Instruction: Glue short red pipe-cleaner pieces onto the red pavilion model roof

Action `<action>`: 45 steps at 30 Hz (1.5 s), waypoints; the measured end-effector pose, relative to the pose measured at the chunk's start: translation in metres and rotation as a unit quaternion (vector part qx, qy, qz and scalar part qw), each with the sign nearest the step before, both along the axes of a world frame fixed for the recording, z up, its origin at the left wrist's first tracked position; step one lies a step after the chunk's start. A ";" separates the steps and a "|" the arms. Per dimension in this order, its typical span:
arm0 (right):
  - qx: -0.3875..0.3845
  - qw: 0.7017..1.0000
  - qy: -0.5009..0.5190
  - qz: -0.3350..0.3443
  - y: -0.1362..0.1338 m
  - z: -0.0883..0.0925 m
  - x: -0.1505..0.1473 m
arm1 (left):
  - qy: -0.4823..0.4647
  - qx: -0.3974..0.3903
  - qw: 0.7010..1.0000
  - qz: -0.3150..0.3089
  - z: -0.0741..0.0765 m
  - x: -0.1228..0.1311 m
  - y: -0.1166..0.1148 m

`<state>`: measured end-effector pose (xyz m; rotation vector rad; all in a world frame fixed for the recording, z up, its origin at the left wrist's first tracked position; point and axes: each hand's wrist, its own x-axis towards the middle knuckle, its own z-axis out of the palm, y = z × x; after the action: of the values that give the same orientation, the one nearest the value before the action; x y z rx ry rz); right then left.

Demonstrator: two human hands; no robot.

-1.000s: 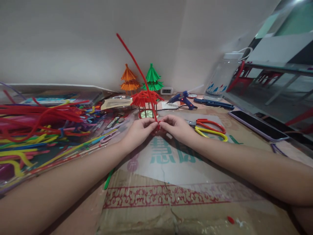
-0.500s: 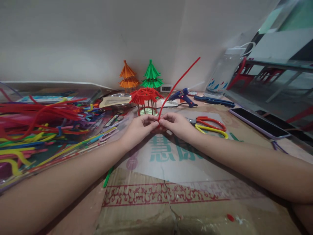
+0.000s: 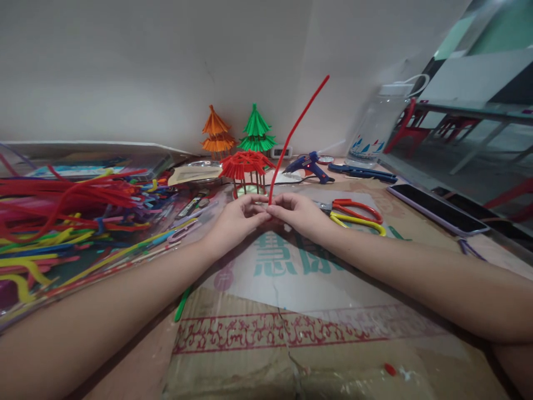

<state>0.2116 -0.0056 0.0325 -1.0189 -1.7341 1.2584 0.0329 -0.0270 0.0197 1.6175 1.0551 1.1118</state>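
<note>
Underneath all, spreading from the foot of the red pavilion (image 3: 245, 166) toward the person: a flat cardboard sheet (image 3: 291, 344) with green letters and a red ornament band.

Far to the left of the red pavilion, a big loose pile of pipe cleaners (image 3: 62, 216), mostly red, yellow and blue.

To the right of the red pavilion and further back, near the wall, a clear water bottle (image 3: 375, 136) with a white cap, standing upright.

Right of the pavilion and nearer to the person than the bottle, a dark phone (image 3: 437, 208), lying flat.

Just in front of the red pavilion, the left hand (image 3: 235, 219) and the right hand (image 3: 302, 214), meeting fingertip to fingertip above the cardboard, both forearms stretched forward.
- Left hand: thumb and forefinger closed in a pinch on the low end of the red pipe cleaner (image 3: 293, 130), other fingers loosely curled.
- Right hand: the same, thumb and forefinger pressed on that low end, touching the left fingertips.

Red pipe cleaner itself: rising from the pinch just in front of the pavilion, nearly upright at first, then leaning to the right, free end high against the wall.

Right of the pavilion, just beside the right hand, scissors (image 3: 358, 216) with red and yellow handles, flat on the cardboard.

Right of the pavilion and slightly behind, a blue glue gun (image 3: 308, 165) with a small red light.

Behind the red pavilion, by the wall, a green pavilion (image 3: 256, 130) and, left of it, an orange pavilion (image 3: 214, 133), both upright.

In front of the red pavilion and to the left, near the left forearm, a short green stick (image 3: 182, 305) at the cardboard's edge.
</note>
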 end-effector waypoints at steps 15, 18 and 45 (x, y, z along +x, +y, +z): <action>0.056 0.998 0.018 -0.003 0.000 -0.002 0.003 | 0.091 0.011 0.995 -0.025 0.004 -0.001 -0.003; 0.053 0.999 0.012 0.007 0.000 -0.002 0.002 | 0.101 0.005 0.995 -0.005 0.004 -0.001 -0.001; 0.046 0.998 0.031 0.006 0.002 -0.004 0.000 | 0.127 0.010 0.992 -0.006 0.008 -0.001 -0.003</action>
<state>0.2114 -0.0038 0.0282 -0.9095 -1.7366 1.1942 0.0320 -0.0296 0.0280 1.8143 1.1975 0.9265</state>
